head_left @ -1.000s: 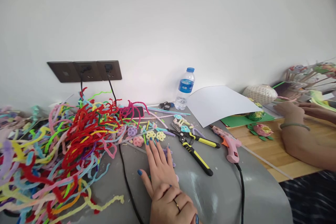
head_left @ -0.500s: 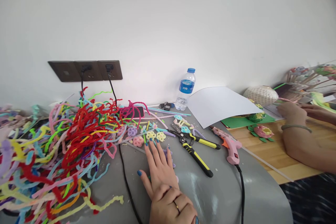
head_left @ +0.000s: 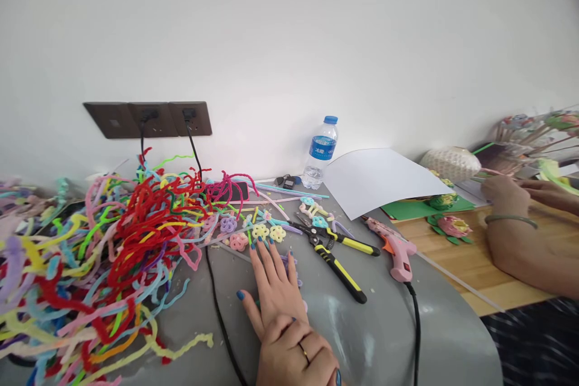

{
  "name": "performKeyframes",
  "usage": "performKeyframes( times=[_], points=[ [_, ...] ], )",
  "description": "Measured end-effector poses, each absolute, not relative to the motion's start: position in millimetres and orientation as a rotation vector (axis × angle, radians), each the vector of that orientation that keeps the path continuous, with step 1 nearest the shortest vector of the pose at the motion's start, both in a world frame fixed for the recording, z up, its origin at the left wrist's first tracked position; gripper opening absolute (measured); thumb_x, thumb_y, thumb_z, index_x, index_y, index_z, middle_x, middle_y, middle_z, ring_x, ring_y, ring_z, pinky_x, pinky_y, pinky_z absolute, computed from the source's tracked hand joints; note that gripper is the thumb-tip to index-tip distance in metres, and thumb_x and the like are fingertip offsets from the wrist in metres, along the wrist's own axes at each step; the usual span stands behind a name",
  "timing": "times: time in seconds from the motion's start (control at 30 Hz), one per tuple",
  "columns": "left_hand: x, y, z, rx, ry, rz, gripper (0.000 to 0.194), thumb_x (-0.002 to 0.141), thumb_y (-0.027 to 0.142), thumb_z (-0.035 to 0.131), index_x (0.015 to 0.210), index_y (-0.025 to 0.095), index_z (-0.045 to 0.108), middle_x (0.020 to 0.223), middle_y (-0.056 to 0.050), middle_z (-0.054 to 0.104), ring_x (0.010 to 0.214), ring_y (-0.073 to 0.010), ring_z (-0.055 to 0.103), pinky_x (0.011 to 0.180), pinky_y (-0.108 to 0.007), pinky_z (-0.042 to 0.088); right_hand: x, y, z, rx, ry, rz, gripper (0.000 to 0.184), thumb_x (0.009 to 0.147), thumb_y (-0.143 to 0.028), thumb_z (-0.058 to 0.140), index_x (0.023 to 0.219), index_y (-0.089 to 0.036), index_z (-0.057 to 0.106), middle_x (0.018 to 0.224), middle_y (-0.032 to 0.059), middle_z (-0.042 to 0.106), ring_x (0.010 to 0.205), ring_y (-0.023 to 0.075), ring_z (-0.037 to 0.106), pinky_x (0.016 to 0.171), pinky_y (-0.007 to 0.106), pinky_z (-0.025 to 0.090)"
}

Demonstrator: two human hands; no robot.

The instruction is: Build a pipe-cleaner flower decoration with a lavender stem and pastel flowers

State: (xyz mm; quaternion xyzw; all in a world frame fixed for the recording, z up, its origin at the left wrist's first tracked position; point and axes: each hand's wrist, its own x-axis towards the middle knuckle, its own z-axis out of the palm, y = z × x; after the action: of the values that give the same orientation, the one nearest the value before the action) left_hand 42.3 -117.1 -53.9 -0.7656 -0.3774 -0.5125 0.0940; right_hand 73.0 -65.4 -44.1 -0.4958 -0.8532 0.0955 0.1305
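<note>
Beside yellow flowers (head_left: pixel 277 229), right hand (head_left: pixel 277 295) flat, left hand (head_left: pixel 296 353) over its wrist

At the left of the counter (head_left: pixel 384 332), pipe cleaners (head_left: pixel 145 235) are heaped. At near centre, the right hand (head_left: pixel 277 289) is laid flat, partly covered by the left hand (head_left: pixel 294 353). Small flowers (head_left: pixel 277 233) are scattered just beyond. Pliers (head_left: pixel 339 273), then a glue gun (head_left: pixel 401 253), are placed to the right; a bottle (head_left: pixel 322 149) is stood far behind, left of a paper sheet (head_left: pixel 384 181).
</note>
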Motion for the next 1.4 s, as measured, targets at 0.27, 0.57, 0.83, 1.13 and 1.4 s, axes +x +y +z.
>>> performKeyframes(
  times=[0.27,0.57,0.83,1.13,1.4],
  points=[
    [40.9,-117.9,-56.8,-2.284,-1.126,-1.505,0.02,0.078,0.008,0.043,0.064,0.022,0.049,0.055,0.006,0.063,0.051,-0.0112,0.055,0.062,-0.033,0.035,73.0,-65.3,-46.6,-1.44,-2.469,0.231,0.065,0.099,-0.039,0.05,0.16,-0.019,0.038,0.168,0.0104,0.033,0.154,0.0381,0.032,0.118,0.067,0.034],
    [41.0,-117.5,-55.8,-2.291,-1.127,-1.506,0.018,0.075,0.008,0.044,0.065,0.022,0.049,0.056,0.007,0.064,0.051,-0.0112,0.056,0.064,-0.033,0.035,73.2,-65.9,-47.3,-1.44,-2.482,0.221,0.067,0.097,-0.033,0.052,0.161,-0.02,0.037,0.169,0.0096,0.031,0.155,0.037,0.029,0.118,0.066,0.033],
    [39.4,-118.7,-53.2,-2.297,-1.166,-1.559,0.022,0.077,0.006,0.044,0.066,0.022,0.053,0.056,0.007,0.066,0.052,-0.0118,0.056,0.065,-0.033,0.035,70.3,-65.2,-47.9,-1.47,-2.468,0.268,0.069,0.102,-0.048,0.046,0.163,-0.02,0.032,0.17,0.0115,0.024,0.155,0.0407,0.025,0.117,0.072,0.031],
    [39.5,-118.9,-48.9,-2.298,-1.175,-1.578,0.024,0.08,0.008,0.043,0.064,0.022,0.053,0.058,0.006,0.067,0.053,-0.0116,0.055,0.065,-0.034,0.036,69.4,-66.1,-45.7,-1.475,-2.458,0.265,0.071,0.102,-0.055,0.044,0.163,-0.019,0.032,0.17,0.0129,0.024,0.155,0.0412,0.025,0.117,0.072,0.03],
    [39.7,-118.9,-49.1,-2.323,-1.174,-1.566,0.018,0.074,0.008,0.045,0.066,0.022,0.053,0.059,0.006,0.067,0.054,-0.0122,0.056,0.065,-0.034,0.036,69.8,-66.8,-43.1,-1.492,-2.463,0.281,0.069,0.102,-0.052,0.045,0.162,-0.02,0.034,0.17,0.0104,0.027,0.155,0.0392,0.027,0.117,0.069,0.033]
  ],
)
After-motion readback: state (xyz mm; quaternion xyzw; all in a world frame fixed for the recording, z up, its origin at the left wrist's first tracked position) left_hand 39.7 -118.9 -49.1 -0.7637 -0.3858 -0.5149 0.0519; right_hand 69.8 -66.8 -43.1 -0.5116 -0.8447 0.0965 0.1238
